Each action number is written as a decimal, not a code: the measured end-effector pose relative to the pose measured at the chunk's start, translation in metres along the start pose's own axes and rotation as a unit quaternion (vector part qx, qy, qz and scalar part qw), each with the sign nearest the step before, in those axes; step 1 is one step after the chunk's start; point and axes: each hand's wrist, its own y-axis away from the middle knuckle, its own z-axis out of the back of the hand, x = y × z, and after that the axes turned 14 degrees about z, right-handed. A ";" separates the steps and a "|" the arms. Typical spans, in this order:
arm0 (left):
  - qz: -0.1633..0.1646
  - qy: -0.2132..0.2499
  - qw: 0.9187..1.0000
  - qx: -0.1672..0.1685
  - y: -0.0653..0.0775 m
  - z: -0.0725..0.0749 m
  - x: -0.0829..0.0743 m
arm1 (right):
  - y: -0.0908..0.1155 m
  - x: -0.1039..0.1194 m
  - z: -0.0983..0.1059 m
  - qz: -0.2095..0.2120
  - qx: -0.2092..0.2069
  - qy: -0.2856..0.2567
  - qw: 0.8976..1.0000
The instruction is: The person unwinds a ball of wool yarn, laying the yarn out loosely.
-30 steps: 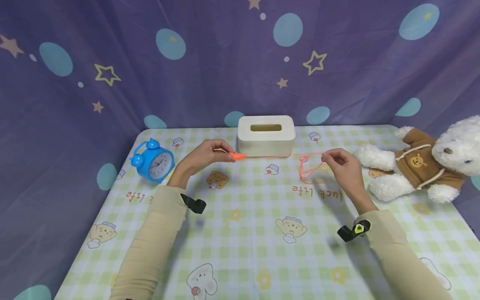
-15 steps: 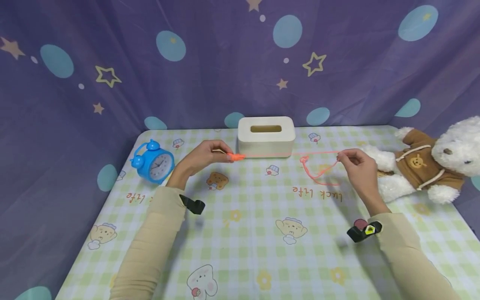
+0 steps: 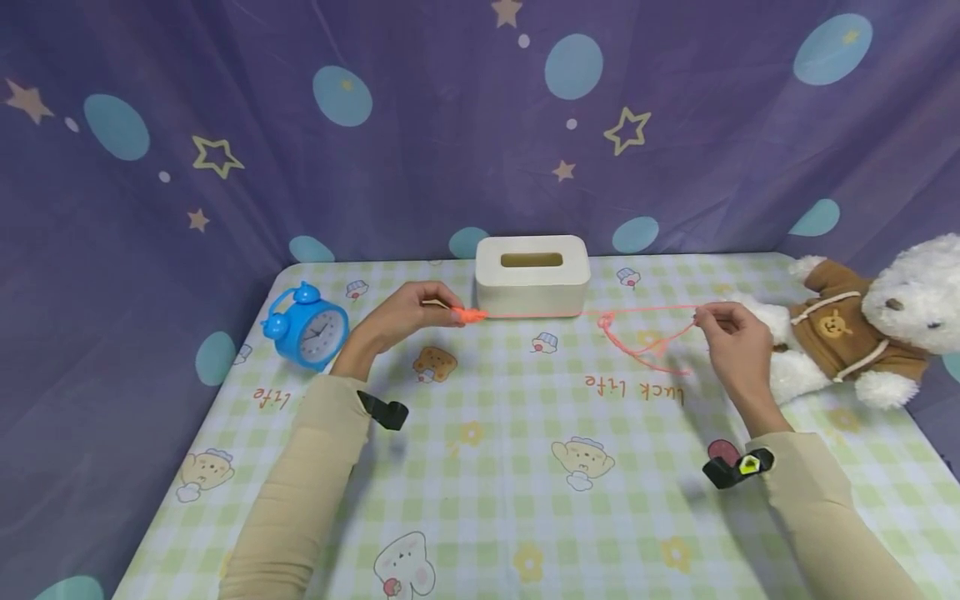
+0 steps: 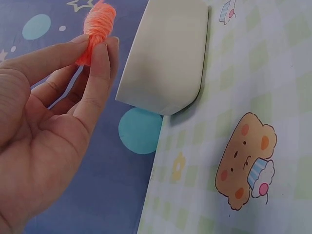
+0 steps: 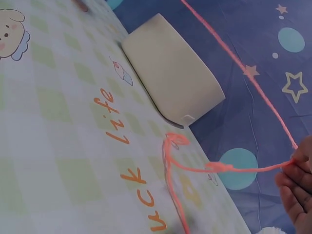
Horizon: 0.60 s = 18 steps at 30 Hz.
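Observation:
A small bundle of orange yarn (image 4: 100, 24) is pinched between the thumb and fingers of my left hand (image 3: 414, 310), left of the white tissue box. From that bundle a strand of yarn (image 5: 243, 68) runs stretched to my right hand (image 3: 737, 337), whose thumb and fingertips pinch it. Below the right fingertips a loose tail (image 5: 168, 180) with a tangled bit droops over the table. In the right wrist view only part of the right hand shows, at the right edge.
The white tissue box (image 3: 531, 283) stands at the table's back edge. A blue alarm clock (image 3: 309, 327) sits at the left, beside my left wrist. At the right lies a white teddy bear (image 3: 847, 325) in a brown hoodie. A checked cloth (image 3: 480, 500) covers the table; a purple curtain (image 3: 450, 167) hangs behind.
My right hand has moved to the right, lengthening the strand between the hands and drawing the loose tail outward. The left hand stays nearly in place with the bundle.

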 end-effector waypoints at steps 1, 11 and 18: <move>0.002 0.001 1.000 -0.002 0.000 0.000 0.000 | 0.000 0.000 0.001 -0.003 -0.001 0.005 1.000; 0.015 0.002 1.000 -0.009 0.002 0.001 -0.002 | 0.002 -0.005 0.007 -0.020 0.048 0.051 0.997; -0.008 -0.001 1.000 -0.002 0.001 -0.002 -0.005 | 0.007 -0.011 0.003 0.023 0.130 0.105 0.986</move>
